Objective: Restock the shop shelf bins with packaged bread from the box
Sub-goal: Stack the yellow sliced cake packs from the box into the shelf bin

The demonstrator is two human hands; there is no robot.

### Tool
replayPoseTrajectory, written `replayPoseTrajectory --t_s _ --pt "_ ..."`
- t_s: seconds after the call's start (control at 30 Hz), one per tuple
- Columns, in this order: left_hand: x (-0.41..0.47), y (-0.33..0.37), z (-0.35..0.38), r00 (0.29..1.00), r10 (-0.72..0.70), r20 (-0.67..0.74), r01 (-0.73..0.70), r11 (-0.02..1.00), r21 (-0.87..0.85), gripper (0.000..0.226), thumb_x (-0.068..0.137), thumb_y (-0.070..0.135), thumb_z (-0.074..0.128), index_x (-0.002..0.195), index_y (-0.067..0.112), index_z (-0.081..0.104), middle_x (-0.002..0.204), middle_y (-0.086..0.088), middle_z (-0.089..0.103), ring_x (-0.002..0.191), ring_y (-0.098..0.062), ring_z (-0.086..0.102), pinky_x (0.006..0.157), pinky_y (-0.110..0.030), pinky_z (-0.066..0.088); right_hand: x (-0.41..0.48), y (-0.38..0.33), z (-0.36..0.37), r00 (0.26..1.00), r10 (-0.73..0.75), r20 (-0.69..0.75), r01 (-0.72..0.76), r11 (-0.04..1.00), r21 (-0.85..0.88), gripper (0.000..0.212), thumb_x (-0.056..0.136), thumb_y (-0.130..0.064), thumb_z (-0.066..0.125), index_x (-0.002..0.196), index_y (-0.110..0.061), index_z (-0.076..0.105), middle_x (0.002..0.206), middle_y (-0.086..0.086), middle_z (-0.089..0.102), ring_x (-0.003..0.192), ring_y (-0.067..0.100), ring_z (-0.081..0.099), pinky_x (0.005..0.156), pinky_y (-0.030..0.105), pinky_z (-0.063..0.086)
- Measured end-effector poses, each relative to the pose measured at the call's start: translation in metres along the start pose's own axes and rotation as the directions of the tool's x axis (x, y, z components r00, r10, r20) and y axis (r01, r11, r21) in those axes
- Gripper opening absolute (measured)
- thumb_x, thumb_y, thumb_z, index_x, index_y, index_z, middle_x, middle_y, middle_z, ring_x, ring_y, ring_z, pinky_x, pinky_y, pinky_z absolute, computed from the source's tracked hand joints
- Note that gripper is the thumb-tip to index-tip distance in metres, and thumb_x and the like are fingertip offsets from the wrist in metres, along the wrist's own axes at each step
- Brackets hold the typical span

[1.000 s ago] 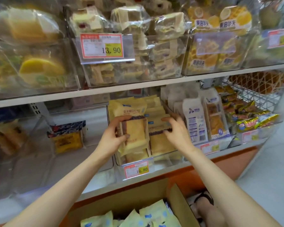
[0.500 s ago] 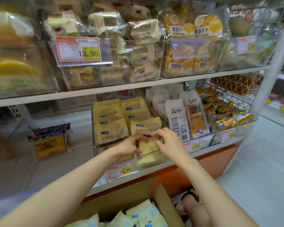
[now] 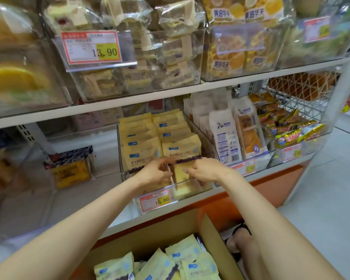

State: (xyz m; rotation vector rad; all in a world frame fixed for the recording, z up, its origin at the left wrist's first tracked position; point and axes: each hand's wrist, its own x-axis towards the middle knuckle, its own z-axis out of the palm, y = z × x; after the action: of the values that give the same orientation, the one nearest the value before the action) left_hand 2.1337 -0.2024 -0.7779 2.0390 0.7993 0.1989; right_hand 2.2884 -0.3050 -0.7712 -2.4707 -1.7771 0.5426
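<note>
A clear shelf bin on the lower shelf holds two rows of pale yellow bread packs, standing upright. Both hands rest on the front pack of the right row. My left hand pinches its lower left side and my right hand pinches its lower right side. A price tag reading 10.80 hangs on the bin's front. Below, an open cardboard box holds several more of the same yellow packs.
A near-empty clear bin with one dark and yellow pack stands to the left. White bread packs and gold snack wrappers fill bins to the right. The upper shelf carries full bins overhead. A sandalled foot is beside the box.
The hands have lowered a pack from in front of the bin down into the front of the right row. The view has shifted left and closer.
</note>
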Motion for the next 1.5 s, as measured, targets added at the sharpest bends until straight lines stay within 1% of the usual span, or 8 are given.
replayPoseTrajectory --t_s 0.1,0.23,0.4,0.67,0.9,1.07,1.3,1.5 --pt "0.004 -0.004 0.003 1.000 -0.011 0.028 0.011 1.000 -0.002 0.036 0.091 0.006 0.057 0.125 0.018 0.053 0.104 -0.002 0.054 0.082 -0.012 0.053 0.063 -0.015 0.046 0.012 -0.001 -0.002 0.995 0.029 0.096 -0.038 0.995 0.088 0.054 0.100 -0.047 0.028 0.110 -0.015 0.070 0.096 0.008 0.069 0.101 0.025 0.061 0.084 0.032 0.044" --pt "0.016 -0.006 0.004 0.997 0.054 -0.054 -0.050 0.996 0.076 0.048 0.086 0.008 0.063 0.131 0.018 0.050 0.134 -0.003 0.048 0.120 -0.018 0.048 0.102 -0.032 0.042 0.025 0.002 0.003 0.992 0.045 0.118 -0.056 0.994 0.091 0.051 0.099 -0.046 0.033 0.122 -0.010 0.062 0.100 0.014 0.060 0.107 0.031 0.057 0.087 0.034 0.043" --pt "0.028 -0.008 0.002 0.995 0.053 -0.083 -0.046 0.995 0.091 0.055 0.085 0.015 0.065 0.135 0.027 0.045 0.143 -0.005 0.037 0.130 -0.020 0.038 0.106 -0.026 0.032 0.038 0.004 0.011 1.000 0.002 0.021 -0.004 0.995 0.098 0.042 0.098 -0.041 0.036 0.123 -0.017 0.060 0.126 0.017 0.058 0.114 0.033 0.053 0.086 0.034 0.042" --pt "-0.008 0.001 -0.006 0.990 0.096 -0.101 -0.094 0.995 0.022 0.039 0.089 0.011 0.061 0.125 0.020 0.053 0.117 0.004 0.053 0.100 -0.013 0.053 0.077 -0.020 0.044 0.017 -0.002 0.005 0.955 -0.091 -0.283 0.165 0.954 0.250 0.029 0.091 -0.030 0.054 0.117 -0.028 0.065 0.114 0.000 0.068 0.106 0.019 0.060 0.090 0.034 0.048" --pt "-0.077 0.008 -0.013 0.960 0.178 -0.217 -0.198 0.977 -0.076 0.028 0.088 0.009 0.061 0.113 0.023 0.057 0.116 0.007 0.059 0.099 -0.004 0.059 0.080 -0.016 0.050 -0.028 -0.013 0.016 0.904 -0.194 -0.381 0.361 0.824 0.437 0.023 0.092 -0.024 0.059 0.111 -0.034 0.066 0.102 -0.015 0.067 0.095 -0.001 0.061 0.090 0.031 0.051" --pt "-0.130 -0.013 0.003 0.966 0.189 -0.177 -0.210 0.972 -0.106 0.022 0.087 0.009 0.062 0.105 0.022 0.060 0.103 0.008 0.067 0.095 -0.001 0.061 0.081 -0.016 0.049 -0.069 -0.030 0.039 0.894 -0.225 -0.387 0.416 0.737 0.533 0.032 0.085 -0.012 0.067 0.107 -0.035 0.064 0.096 -0.007 0.071 0.091 0.007 0.065 0.087 0.025 0.051" --pt "-0.168 -0.090 0.049 0.998 -0.035 0.050 0.038 0.998 -0.058 0.021 0.088 0.005 0.061 0.101 0.021 0.058 0.101 0.002 0.067 0.090 -0.003 0.062 0.077 -0.008 0.046 -0.107 -0.024 0.107 0.977 -0.212 -0.030 0.204 0.883 0.422 0.044 0.074 -0.059 0.064 0.115 -0.044 0.060 0.100 -0.015 0.069 0.091 0.000 0.063 0.087 0.028 0.051" --pt "-0.179 -0.173 0.099 0.932 -0.336 0.133 0.302 0.926 0.227 0.024 0.086 0.018 0.065 0.103 0.023 0.050 0.104 0.004 0.057 0.093 -0.012 0.056 0.084 -0.024 0.047 -0.110 -0.014 0.172 0.882 -0.069 0.466 0.058 0.998 0.038 0.057 0.085 -0.041 0.066 0.137 -0.030 0.044 0.136 0.001 0.052 0.119 0.019 0.052 0.097 0.033 0.042"
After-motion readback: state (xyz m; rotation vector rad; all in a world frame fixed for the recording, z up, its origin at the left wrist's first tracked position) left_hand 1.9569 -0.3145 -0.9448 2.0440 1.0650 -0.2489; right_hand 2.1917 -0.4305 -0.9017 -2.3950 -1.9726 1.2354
